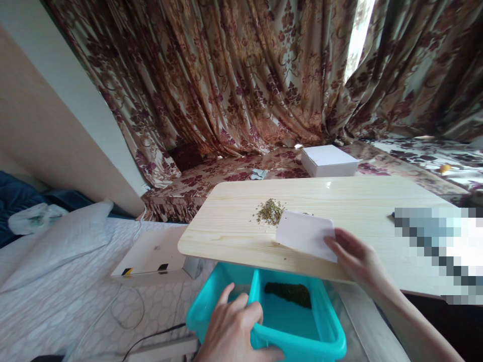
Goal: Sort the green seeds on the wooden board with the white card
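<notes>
A loose pile of small green-brown grains [270, 211] lies on the pale wooden tabletop [222, 216]. In my right hand [354, 254] is a white flat scraper [305, 232], pinched at its right end, its left edge beside the pile. Below the table's near edge stands a turquoise two-part bin [298, 342]. Dark green grains [290, 293] are heaped at the back of its right compartment. My left hand [237, 324] is at the bin's near rim by the divider, fingers bent over it and thumb in front. This hand partly covers the left compartment.
A white box [330, 160] and a light blue cloth [258, 174] lie behind the table by the curtain [241, 75]. On the right of the tabletop is a pixelated object [437, 246]. Left are a bed [49, 296], a flat white box [154, 254] and cables [132, 322].
</notes>
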`<state>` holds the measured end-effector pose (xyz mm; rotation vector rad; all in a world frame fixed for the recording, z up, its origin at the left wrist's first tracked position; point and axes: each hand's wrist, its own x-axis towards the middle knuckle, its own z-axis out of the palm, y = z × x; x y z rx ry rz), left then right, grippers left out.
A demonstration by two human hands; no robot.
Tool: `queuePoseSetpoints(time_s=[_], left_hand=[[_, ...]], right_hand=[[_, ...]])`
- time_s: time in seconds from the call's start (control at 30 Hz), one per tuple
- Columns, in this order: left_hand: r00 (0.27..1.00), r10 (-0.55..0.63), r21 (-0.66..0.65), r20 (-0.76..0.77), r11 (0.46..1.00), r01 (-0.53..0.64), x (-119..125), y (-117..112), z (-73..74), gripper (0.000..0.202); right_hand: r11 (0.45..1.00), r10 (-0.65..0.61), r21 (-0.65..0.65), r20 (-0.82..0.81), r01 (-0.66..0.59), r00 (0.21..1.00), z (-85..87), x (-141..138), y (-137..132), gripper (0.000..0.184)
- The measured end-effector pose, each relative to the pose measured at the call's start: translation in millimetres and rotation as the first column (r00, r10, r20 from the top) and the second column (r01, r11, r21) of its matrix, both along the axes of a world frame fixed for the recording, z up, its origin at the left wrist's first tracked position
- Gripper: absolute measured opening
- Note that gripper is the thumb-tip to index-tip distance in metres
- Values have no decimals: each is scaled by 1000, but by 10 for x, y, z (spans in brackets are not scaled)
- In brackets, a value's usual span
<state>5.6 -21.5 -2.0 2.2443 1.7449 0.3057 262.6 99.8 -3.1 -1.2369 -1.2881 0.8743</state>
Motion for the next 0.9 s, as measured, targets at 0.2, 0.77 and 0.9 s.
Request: queuePoseSetpoints(time_s=[0.2,0.77,0.9], left_hand=[[999,33,-33,1,999,-32,-18,7,15,34],[999,-35,9,-11,999,35,-57,52,-86,41],[1000,-23,33,12,999,22,-56,25,-112,42]], right_hand=[[984,141,-112,14,-138,990,108,22,-179,42],[991,-81,108,63,74,995,-78,136,208,30],[992,-61,112,90,51,994,-68,140,194,30]])
